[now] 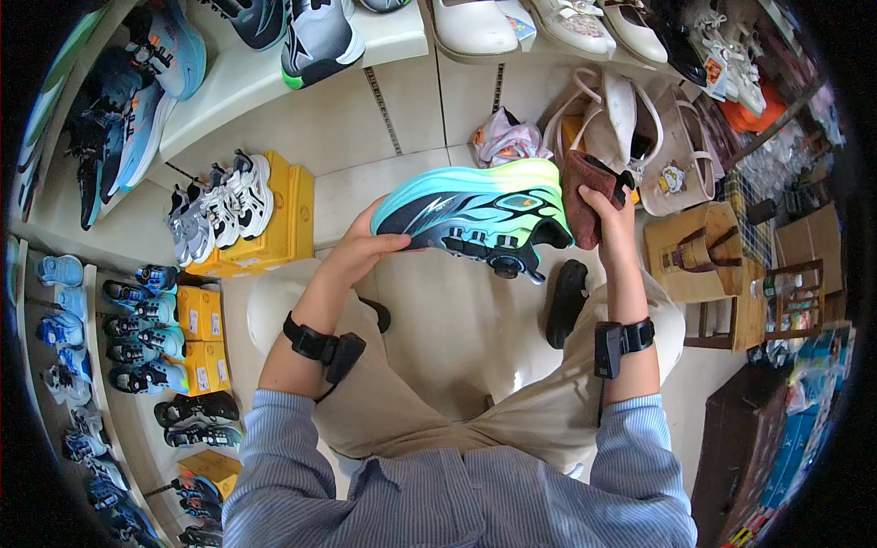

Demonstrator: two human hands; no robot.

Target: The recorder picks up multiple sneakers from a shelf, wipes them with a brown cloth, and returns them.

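A sneaker (475, 205) in blue, mint and lime green lies on its side in the air above my lap, its toe to the left and a round dial by its tongue. My left hand (354, 245) is closed around the toe, thumb along the near side. In my right hand (612, 215) is a folded brown cloth (577, 173) with a black part showing at its upper right. The cloth rests against the sneaker's heel, with my thumb on top of it. My other right fingers are mostly hidden.
Shelves of shoes (100, 274) line the left side, and another shelf (393, 41) runs across the top. Yellow shoe boxes (290, 215) stand at the left. Pale handbags (671, 164), a paper bag (690, 247) and a wooden chair (790, 297) are at the right.
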